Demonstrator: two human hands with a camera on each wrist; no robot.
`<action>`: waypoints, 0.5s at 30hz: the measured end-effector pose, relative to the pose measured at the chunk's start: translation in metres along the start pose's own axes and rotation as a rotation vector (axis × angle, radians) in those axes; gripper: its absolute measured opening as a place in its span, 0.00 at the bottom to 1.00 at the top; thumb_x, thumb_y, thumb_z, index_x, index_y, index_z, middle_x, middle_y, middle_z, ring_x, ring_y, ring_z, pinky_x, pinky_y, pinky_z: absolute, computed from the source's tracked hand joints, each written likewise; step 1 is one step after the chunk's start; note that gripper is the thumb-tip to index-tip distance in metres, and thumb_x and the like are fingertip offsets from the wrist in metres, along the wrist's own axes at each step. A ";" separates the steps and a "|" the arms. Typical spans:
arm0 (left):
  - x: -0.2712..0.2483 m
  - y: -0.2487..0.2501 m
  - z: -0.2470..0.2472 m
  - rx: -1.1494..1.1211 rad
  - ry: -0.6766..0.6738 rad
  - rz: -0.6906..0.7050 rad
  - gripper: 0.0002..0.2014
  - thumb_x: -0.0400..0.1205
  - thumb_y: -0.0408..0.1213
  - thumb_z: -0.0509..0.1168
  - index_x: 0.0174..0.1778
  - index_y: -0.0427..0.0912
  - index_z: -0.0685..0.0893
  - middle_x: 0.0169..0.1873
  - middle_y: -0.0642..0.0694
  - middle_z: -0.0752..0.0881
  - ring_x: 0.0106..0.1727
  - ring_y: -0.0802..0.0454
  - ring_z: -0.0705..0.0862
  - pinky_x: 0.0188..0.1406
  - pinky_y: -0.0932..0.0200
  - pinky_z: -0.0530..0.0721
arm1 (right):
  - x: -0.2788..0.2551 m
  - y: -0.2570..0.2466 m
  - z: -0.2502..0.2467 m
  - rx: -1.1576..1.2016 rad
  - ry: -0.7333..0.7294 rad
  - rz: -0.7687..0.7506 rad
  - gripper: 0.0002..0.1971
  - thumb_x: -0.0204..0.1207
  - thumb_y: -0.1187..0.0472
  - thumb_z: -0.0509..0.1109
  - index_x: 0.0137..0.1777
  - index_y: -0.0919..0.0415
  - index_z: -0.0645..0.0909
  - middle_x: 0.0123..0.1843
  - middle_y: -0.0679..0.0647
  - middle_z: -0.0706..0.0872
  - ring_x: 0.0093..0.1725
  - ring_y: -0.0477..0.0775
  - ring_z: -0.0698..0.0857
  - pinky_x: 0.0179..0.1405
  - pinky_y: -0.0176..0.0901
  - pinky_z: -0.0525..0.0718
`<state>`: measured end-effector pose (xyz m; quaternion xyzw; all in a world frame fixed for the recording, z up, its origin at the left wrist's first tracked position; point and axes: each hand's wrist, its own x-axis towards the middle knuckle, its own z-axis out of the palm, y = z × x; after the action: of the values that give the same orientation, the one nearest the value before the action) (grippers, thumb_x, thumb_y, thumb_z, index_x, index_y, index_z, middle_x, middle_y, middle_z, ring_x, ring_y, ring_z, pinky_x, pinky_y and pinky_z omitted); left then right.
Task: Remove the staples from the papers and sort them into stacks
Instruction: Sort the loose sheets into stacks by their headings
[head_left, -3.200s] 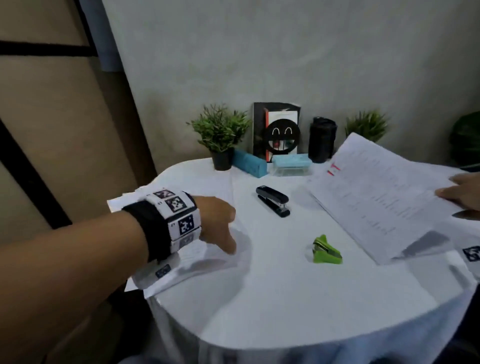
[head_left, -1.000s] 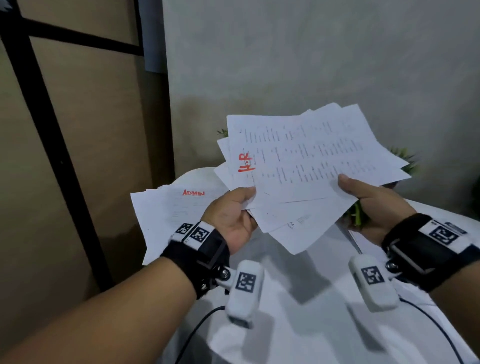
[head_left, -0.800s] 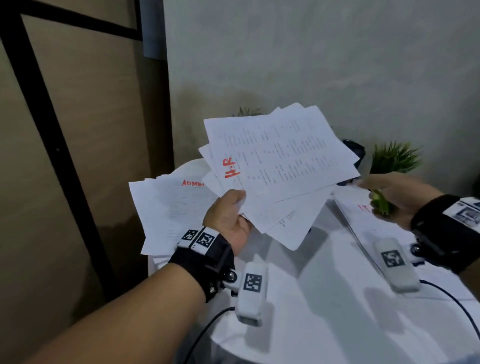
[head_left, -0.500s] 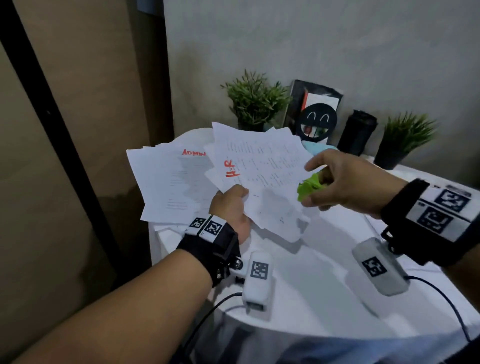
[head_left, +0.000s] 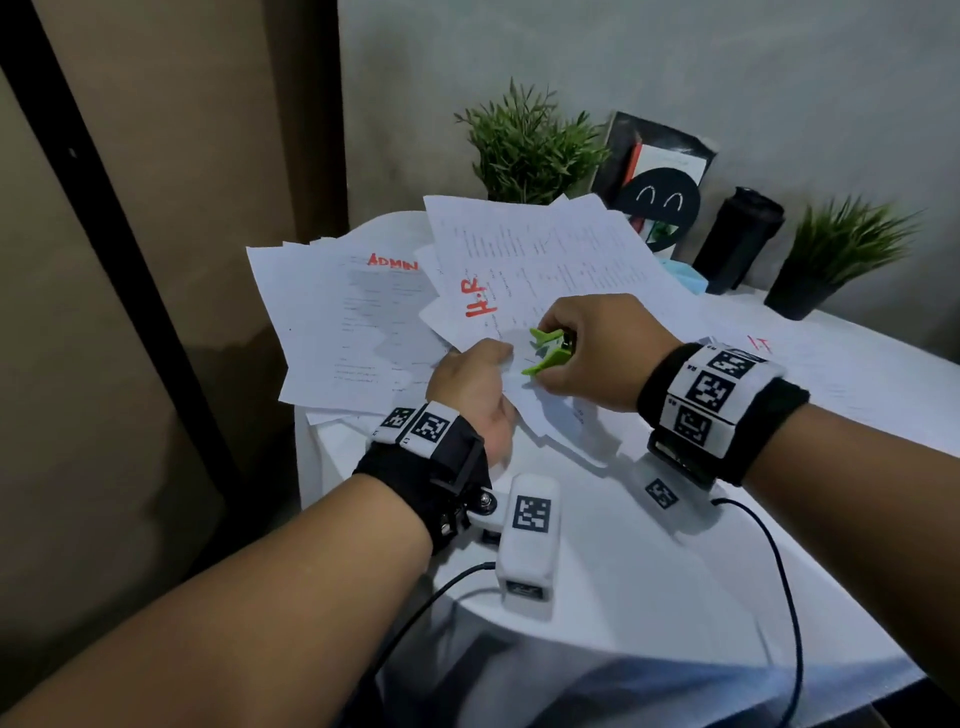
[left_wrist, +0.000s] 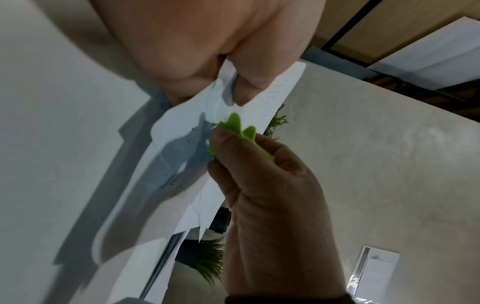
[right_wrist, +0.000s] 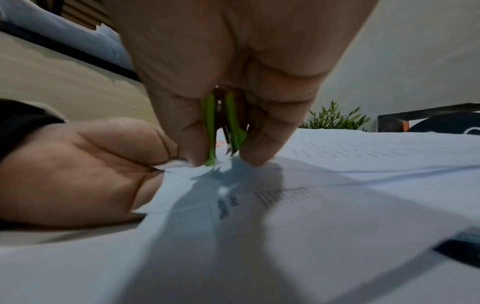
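Green plastic staple remover (head_left: 546, 351), pinched by right hand (head_left: 597, 353), bites stapled white "H.R" sheets (head_left: 524, 270) gripped in left hand (head_left: 475, 389); sorting mostly unfinished.

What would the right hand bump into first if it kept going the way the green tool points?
Most likely the corner of the H.R papers: the right hand aims the green staple remover there, beside the left hand's thumb. Contact isn't clear.

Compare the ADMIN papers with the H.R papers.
The ADMIN papers lie on the table untouched; the H.R papers are pinched at a corner by the left hand. The green staple remover works only on the H.R set. Both are white, printed, red-lettered.
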<state>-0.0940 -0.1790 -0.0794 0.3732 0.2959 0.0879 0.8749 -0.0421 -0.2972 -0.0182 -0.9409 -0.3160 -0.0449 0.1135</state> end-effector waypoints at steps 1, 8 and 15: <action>0.000 0.000 0.000 -0.010 -0.002 0.011 0.09 0.82 0.24 0.67 0.55 0.35 0.88 0.43 0.37 0.92 0.40 0.39 0.89 0.34 0.52 0.90 | 0.000 0.000 0.001 0.005 0.007 -0.003 0.17 0.65 0.51 0.81 0.52 0.53 0.85 0.43 0.47 0.87 0.44 0.49 0.83 0.40 0.40 0.77; 0.003 -0.002 0.000 -0.027 -0.018 0.043 0.07 0.82 0.22 0.66 0.46 0.36 0.87 0.41 0.35 0.91 0.41 0.35 0.90 0.53 0.32 0.90 | -0.005 0.002 0.005 0.017 0.041 -0.021 0.17 0.67 0.50 0.81 0.52 0.56 0.88 0.44 0.50 0.89 0.43 0.50 0.85 0.46 0.44 0.83; 0.003 -0.003 0.002 -0.041 -0.014 0.059 0.08 0.80 0.20 0.65 0.46 0.35 0.88 0.42 0.34 0.92 0.40 0.36 0.91 0.58 0.25 0.89 | -0.006 0.000 0.009 0.031 0.044 -0.012 0.16 0.68 0.48 0.81 0.51 0.55 0.89 0.44 0.49 0.91 0.43 0.50 0.86 0.48 0.45 0.84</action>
<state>-0.0913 -0.1815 -0.0822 0.3645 0.2766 0.1172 0.8814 -0.0465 -0.2985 -0.0275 -0.9359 -0.3195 -0.0615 0.1346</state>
